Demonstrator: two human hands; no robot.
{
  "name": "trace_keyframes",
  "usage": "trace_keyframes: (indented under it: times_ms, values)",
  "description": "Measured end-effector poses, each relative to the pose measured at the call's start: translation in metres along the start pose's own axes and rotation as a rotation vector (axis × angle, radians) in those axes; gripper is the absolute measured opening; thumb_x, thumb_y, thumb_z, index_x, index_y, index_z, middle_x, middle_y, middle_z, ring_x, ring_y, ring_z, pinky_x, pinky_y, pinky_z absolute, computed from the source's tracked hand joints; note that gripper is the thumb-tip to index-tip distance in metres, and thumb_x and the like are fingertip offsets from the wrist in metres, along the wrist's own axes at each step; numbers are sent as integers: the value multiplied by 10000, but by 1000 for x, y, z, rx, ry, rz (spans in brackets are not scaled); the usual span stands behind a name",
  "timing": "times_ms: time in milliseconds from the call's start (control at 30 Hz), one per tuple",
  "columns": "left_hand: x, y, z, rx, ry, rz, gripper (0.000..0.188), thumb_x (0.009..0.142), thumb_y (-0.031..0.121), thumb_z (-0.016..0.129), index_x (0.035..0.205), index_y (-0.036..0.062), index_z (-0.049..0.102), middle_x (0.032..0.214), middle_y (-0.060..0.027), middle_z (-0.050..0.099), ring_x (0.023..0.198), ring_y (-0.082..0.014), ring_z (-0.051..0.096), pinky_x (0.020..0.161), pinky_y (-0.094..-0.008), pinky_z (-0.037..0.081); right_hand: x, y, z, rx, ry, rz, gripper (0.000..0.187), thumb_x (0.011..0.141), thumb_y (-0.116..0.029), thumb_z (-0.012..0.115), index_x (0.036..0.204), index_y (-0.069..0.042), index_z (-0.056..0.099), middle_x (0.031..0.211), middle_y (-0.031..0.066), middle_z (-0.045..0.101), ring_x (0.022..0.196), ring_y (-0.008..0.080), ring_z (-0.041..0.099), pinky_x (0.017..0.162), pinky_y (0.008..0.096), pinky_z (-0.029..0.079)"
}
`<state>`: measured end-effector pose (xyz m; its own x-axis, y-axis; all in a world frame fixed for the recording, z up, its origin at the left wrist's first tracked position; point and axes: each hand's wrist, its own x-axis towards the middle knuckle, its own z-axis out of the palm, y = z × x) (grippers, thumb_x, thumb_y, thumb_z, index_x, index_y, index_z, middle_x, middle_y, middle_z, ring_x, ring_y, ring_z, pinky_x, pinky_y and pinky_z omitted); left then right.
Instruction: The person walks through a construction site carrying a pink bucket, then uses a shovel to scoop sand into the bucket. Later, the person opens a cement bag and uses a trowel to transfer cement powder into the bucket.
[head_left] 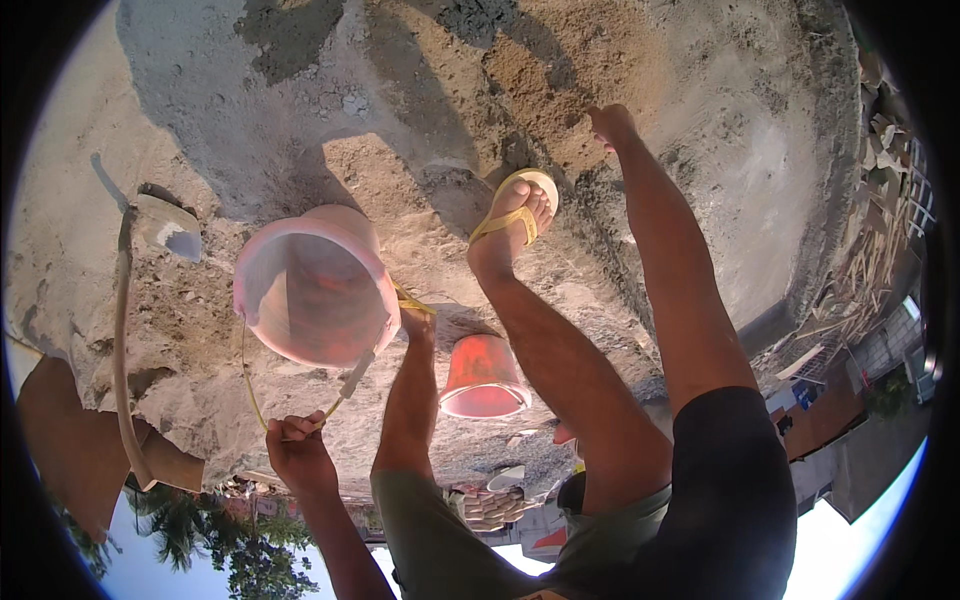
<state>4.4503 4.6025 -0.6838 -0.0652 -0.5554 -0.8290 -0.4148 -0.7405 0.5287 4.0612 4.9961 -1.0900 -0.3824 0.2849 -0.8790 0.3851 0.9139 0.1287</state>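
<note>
I judge this as bucket-handling: the left hand [298,452] curls its fingers round the handle [357,374] of the pink bucket [335,290], left of centre. Next calls for firm grip; the right hand [613,127], upper right: finger state, I can't tell.

Toward the left edge of the ground [60,250], you have a hoe [123,340] with a long, curved wooden handle and a pale metal blade. Near its handle end stands a brown sheet [70,440], its corners jutting outward. Well apart from the hoe, near the ground's far edge, you can see a red bucket [485,365] with a paler rim. Along the right edge lies a heap of scrap wood [868,265], a white lattice [920,190] beside it, with a grey block wall [885,345] near. Past the far edge, your view shows a stack of pale lumps [490,508], too small to identify, and, upside down, a palm [172,525] and a leafy tree [262,570] against blue sky.
</note>
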Motion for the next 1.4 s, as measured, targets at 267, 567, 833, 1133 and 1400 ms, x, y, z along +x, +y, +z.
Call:
trace_keyframes:
  times_ms: [267,567,833,1133,1400]
  values:
    - [19,-49,-41,-205,48,-136,366,993,273,442,714,56,540,806,-128,625,852,-276,630,806,-384,501,15,40,15,492,102,-70,218,905,-240,552,883,-43,643,747,75,659,599,172,623,554,289,492]
    - [13,-91,-96,-40,51,-460,273,913,308,517,1056,75,520,1076,-125,578,1052,-309,560,865,-458,451,-234,9,-87,-285,-605,-207,253,941,-220,510,884,-9,637,755,79,643,630,165,631,544,300,523]
    - [-7,-81,-109,-140,45,-482,398,880,297,532,1194,62,460,1197,-151,519,1125,-320,520,904,-516,448,-428,-127,-225,978,228,-787,466,964,-281,505,1361,-49,428,996,103,663,699,133,628,611,275,515]
    - [-70,-90,-213,186,-116,-343,305,860,273,557,1105,92,549,1001,-59,627,913,-194,622,740,-353,473,-483,101,-14,109,-52,-581,425,882,-246,642,1255,-68,544,902,55,665,772,148,630,659,290,496]
    - [-155,-158,-341,-12,113,-454,226,876,278,544,1005,94,565,877,-50,627,765,-156,619,622,-319,459,-635,226,72,194,-48,-87,505,920,-392,518,1245,-9,560,1178,171,623,1078,270,594,930,365,456]
